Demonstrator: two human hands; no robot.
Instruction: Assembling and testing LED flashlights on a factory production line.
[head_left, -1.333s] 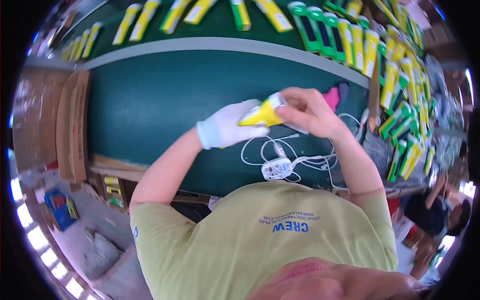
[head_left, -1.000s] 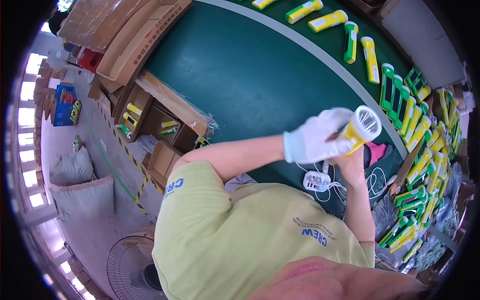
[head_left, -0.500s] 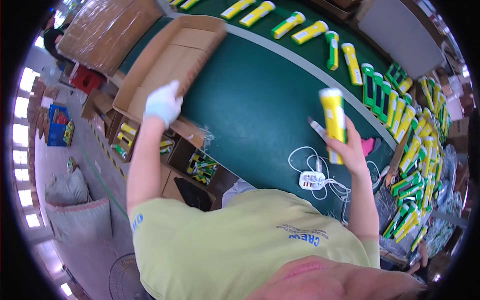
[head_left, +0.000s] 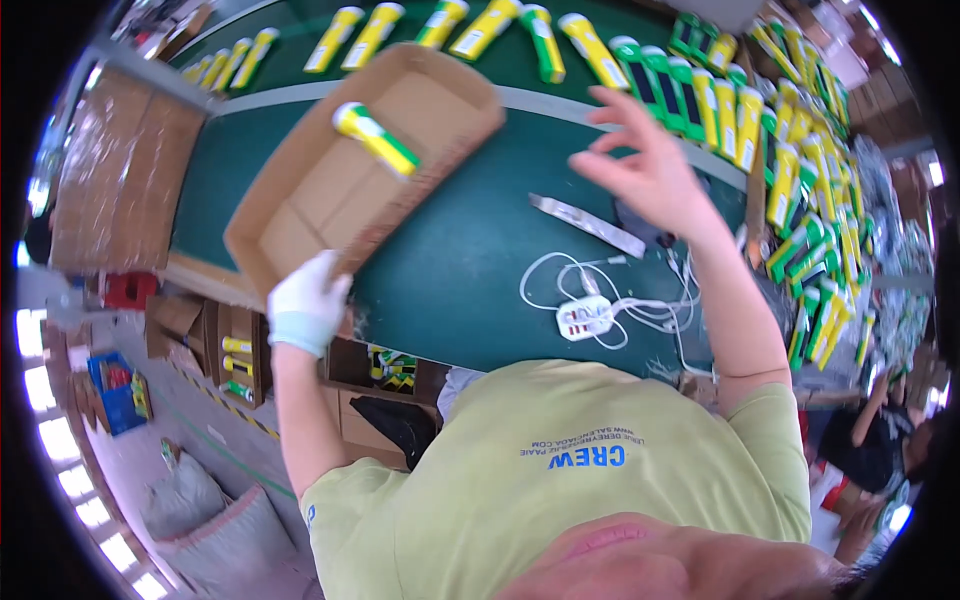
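My left hand [head_left: 308, 300], in a white glove, is closed on the near end of a long, shallow cardboard box [head_left: 262, 245]. The box sits at a slant on the green table. One yellow and green flashlight [head_left: 378, 140] shows inside the box's outline, toward its far end; whether it rests on the bottom or is still in the air, I cannot tell. Bare and empty, my right hand [head_left: 650, 175] hovers over the right part of the table with fingers apart. Nearest to it are several flashlights [head_left: 680, 95] lined up along the far strip.
A long flat silvery tool [head_left: 590, 225] lies below my right hand. Closer to me is a white power strip [head_left: 585, 317] with tangled white cables. More flashlights [head_left: 830, 200] are heaped at the right. A wrapped carton [head_left: 125, 170] stands at the far left.
The flashlight has left my right hand and is now at the cardboard box. My right hand has opened and moved farther away from me. The view has shifted, and the box's near end has swung closer.
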